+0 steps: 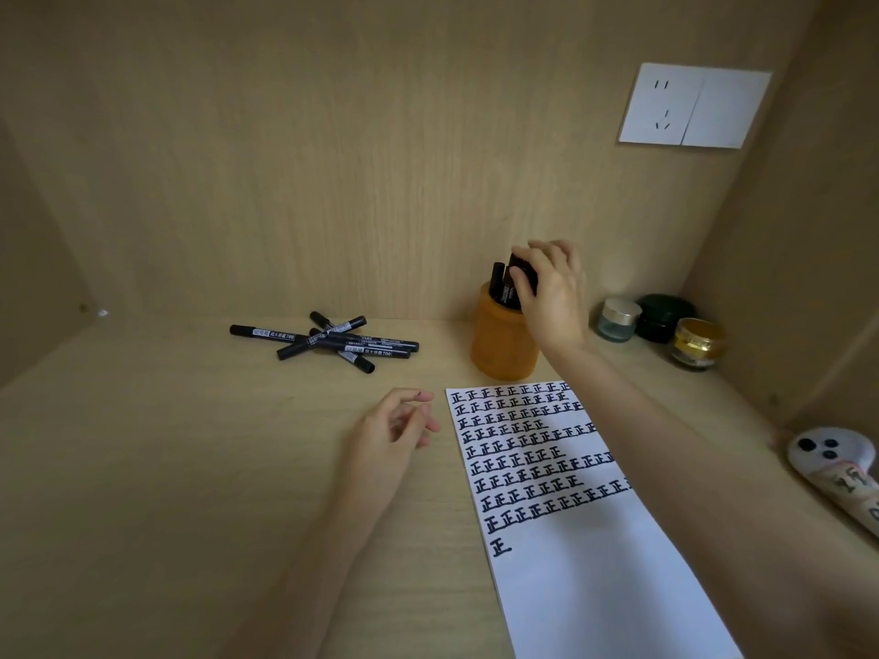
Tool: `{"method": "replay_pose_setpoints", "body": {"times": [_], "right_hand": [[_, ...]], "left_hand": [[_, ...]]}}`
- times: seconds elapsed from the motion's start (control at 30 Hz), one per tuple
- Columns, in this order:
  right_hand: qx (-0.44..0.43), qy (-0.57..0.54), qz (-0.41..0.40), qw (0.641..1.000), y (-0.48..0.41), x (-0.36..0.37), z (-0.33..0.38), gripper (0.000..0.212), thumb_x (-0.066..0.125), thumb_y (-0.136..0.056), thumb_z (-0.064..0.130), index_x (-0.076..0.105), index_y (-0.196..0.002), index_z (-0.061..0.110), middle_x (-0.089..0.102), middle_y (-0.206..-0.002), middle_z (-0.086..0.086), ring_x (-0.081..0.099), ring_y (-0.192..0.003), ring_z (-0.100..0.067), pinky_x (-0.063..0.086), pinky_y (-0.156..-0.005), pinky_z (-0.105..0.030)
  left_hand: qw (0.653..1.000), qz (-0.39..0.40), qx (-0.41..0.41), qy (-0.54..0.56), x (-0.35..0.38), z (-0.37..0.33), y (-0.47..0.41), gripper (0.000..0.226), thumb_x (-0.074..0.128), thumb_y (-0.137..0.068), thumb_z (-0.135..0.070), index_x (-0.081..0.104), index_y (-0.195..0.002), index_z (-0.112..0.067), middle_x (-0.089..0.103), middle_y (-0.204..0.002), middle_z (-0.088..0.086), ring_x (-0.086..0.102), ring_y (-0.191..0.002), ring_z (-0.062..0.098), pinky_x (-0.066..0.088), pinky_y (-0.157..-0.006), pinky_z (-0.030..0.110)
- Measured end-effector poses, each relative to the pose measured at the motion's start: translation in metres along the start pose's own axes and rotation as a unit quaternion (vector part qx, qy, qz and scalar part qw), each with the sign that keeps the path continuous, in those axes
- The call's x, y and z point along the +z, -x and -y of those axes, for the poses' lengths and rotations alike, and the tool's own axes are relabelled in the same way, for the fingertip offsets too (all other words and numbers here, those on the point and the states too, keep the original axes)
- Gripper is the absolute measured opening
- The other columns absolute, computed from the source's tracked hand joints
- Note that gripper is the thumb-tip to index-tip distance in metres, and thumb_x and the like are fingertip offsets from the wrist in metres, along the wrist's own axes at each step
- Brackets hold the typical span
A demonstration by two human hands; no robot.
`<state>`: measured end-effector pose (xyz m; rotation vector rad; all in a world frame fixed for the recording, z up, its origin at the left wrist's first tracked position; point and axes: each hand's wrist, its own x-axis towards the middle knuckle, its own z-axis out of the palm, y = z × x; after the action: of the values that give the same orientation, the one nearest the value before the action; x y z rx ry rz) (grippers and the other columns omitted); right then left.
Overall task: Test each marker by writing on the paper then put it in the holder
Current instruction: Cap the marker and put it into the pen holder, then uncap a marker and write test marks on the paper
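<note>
Now the right hand is reaching past the far end of the paper and gripping a black marker by its top, fingers curled round it, its lower end inside the orange holder, where at least one other marker is standing. The left hand is lying loose just left of the paper, holding nothing. The job looks partly done: a heap of markers is waiting at the far left. Rows of 正 are filling the paper's far half, a single one starting a new row. The heaped markers' white labels are showing "700" after Chinese characters too small to read.
</note>
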<state>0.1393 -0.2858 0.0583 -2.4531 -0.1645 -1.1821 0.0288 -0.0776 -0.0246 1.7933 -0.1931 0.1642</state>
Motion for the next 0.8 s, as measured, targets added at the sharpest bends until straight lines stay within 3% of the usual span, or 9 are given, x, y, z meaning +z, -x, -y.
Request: {"method": "replay_pose_setpoints", "body": {"times": [0.17, 0.33, 0.4, 0.47, 0.6, 0.7, 0.8], "right_hand": [[0.007, 0.049, 0.082, 0.995, 0.004, 0.002, -0.005, 0.029, 0.052, -0.097, 0.023, 0.065, -0.121, 0.014, 0.049, -0.14, -0.011, 0.027, -0.136, -0.033, 0.026, -0.106, -0.044], [0.004, 0.042, 0.074, 0.996, 0.01, 0.0, 0.004, 0.033, 0.051, -0.097, 0.021, 0.059, -0.129, 0.014, 0.034, -0.15, -0.012, 0.019, -0.139, -0.032, 0.022, -0.107, -0.043], [-0.024, 0.019, 0.051, 0.998, 0.018, -0.002, 0.011, 0.034, 0.052, -0.096, 0.02, 0.057, -0.129, 0.014, 0.04, -0.145, -0.012, 0.023, -0.134, -0.03, 0.023, -0.105, -0.043], [-0.051, -0.022, 0.043, 0.998, 0.034, -0.004, 0.021, 0.026, 0.052, -0.095, 0.02, 0.065, -0.116, 0.011, 0.055, -0.129, -0.008, 0.032, -0.122, -0.024, 0.027, -0.1, -0.04], [-0.004, -0.121, 0.185, 0.975, 0.078, 0.002, 0.033, 0.02, 0.053, -0.096, 0.015, 0.069, -0.108, 0.014, 0.062, -0.108, 0.004, 0.043, -0.109, -0.012, 0.031, -0.094, -0.026], [0.053, -0.157, 0.282, 0.945, 0.089, 0.017, 0.035, 0.028, 0.052, -0.095, 0.011, 0.064, -0.119, 0.016, 0.06, -0.116, 0.003, 0.046, -0.107, -0.011, 0.037, -0.095, -0.024], [0.078, -0.157, 0.318, 0.932, 0.084, 0.035, 0.042, 0.037, 0.053, -0.095, 0.01, 0.056, -0.131, 0.016, 0.057, -0.131, -0.001, 0.043, -0.123, -0.016, 0.033, -0.103, -0.026]], "left_hand": [[1.0, -0.004, -0.006, 0.0, 0.0, 0.0, -0.002, 0.016, 0.054, -0.093, -0.015, 0.061, -0.106, -0.021, 0.07, -0.081, -0.005, 0.065, -0.076, 0.012, 0.056, -0.079, 0.033], [1.0, -0.012, -0.01, -0.017, -0.002, 0.004, -0.006, 0.02, 0.053, -0.093, -0.012, 0.06, -0.106, -0.025, 0.069, -0.082, -0.008, 0.064, -0.076, 0.009, 0.055, -0.08, 0.03], [0.999, -0.025, -0.012, -0.033, -0.004, 0.007, -0.012, 0.021, 0.053, -0.093, -0.012, 0.059, -0.107, -0.027, 0.069, -0.086, -0.01, 0.064, -0.079, 0.005, 0.052, -0.08, 0.023], [0.996, -0.042, -0.006, -0.078, -0.01, 0.013, -0.021, 0.021, 0.056, -0.092, -0.013, 0.06, -0.108, -0.026, 0.067, -0.091, -0.013, 0.062, -0.084, 0.0, 0.048, -0.078, 0.014], [0.986, -0.071, -0.002, -0.148, -0.022, 0.022, -0.043, 0.022, 0.057, -0.09, -0.007, 0.062, -0.108, -0.019, 0.064, -0.1, -0.006, 0.06, -0.09, 0.005, 0.046, -0.086, 0.02], [0.984, -0.094, -0.015, -0.151, -0.03, 0.026, -0.051, 0.022, 0.056, -0.089, -0.004, 0.063, -0.108, -0.014, 0.065, -0.102, -0.001, 0.06, -0.09, 0.009, 0.044, -0.086, 0.02], [0.984, -0.111, -0.01, -0.14, -0.034, 0.029, -0.049, 0.023, 0.056, -0.089, -0.002, 0.063, -0.109, -0.011, 0.065, -0.101, -0.001, 0.06, -0.09, 0.009, 0.045, -0.086, 0.019]]}}
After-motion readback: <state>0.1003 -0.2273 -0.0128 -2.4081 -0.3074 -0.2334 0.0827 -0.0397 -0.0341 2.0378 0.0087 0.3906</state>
